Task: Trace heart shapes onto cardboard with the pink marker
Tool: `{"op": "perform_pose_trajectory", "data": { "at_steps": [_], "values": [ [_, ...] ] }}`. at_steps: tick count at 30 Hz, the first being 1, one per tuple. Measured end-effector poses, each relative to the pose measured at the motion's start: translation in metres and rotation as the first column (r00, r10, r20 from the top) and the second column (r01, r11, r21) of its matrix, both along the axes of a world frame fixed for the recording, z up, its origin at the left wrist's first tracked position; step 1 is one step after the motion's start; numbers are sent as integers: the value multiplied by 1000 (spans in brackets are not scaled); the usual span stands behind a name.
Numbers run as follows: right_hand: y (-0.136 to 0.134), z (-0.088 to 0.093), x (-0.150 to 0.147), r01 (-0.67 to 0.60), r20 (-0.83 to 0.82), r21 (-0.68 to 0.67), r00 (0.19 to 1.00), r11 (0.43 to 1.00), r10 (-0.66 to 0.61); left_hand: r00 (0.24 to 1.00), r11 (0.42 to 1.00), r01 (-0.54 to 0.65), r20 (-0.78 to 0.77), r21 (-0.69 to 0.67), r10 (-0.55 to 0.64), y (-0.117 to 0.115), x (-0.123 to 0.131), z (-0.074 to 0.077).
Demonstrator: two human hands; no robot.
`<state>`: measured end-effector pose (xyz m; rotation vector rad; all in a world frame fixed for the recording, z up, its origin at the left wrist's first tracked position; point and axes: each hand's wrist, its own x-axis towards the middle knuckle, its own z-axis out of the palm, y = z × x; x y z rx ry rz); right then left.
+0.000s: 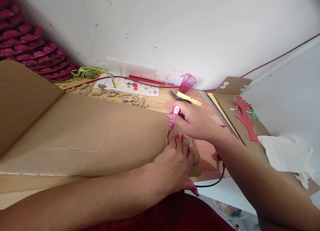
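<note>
My right hand (186, 119) grips a slim white-and-pink, pen-like tool (172, 121); its exact kind is unclear. The tool slants down, its thin, dark pink-stained tip at the cardboard just ahead of my left fingertips. My left hand (176, 157) lies palm down, fingers stretched out and pressing a small piece of brown cardboard (196, 154) with a curved edge. Pink stains mark the fingertips of both hands. Under and to the left spreads a large brown cardboard sheet (105, 134). Close beyond my right hand lie dark-bladed scissors (176, 96), partly hidden.
A clear cup with pink residue (187, 83) stands by the paint-spattered wall. Peanut shells (130, 99), a paper with star cutouts (150, 90) and green yarn (87, 73) line the back. Red cutouts (247, 121) and white cloth (287, 154) lie right. A black cable (217, 181) curves nearby.
</note>
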<state>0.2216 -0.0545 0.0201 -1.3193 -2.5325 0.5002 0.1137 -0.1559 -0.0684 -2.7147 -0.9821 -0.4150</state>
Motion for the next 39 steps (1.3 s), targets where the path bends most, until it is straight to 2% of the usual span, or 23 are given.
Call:
{"op": "perform_pose_trajectory", "data": {
  "at_steps": [8,16,25,32,39],
  "values": [
    [9,1,2,49,21,-42,999,998,-48,1000,1000,3,-1,-27,-3,1,0,-3],
    [15,2,11,41,35,35,998,999,-43,1000,1000,4,-2,-27,-4,1,0,-4],
    [7,1,4,52,-17,-59,998,997,-53,1000,998,23,20,-53,-22,3,-1,0],
    [21,-6,19,66,-12,45,998,997,-66,1000,998,17,28,-57,-15,3,-2,0],
    [28,-11,32,141,-68,38,988,989,-139,999,989,22,-45,-145,-29,5,-1,6]
  ]
}}
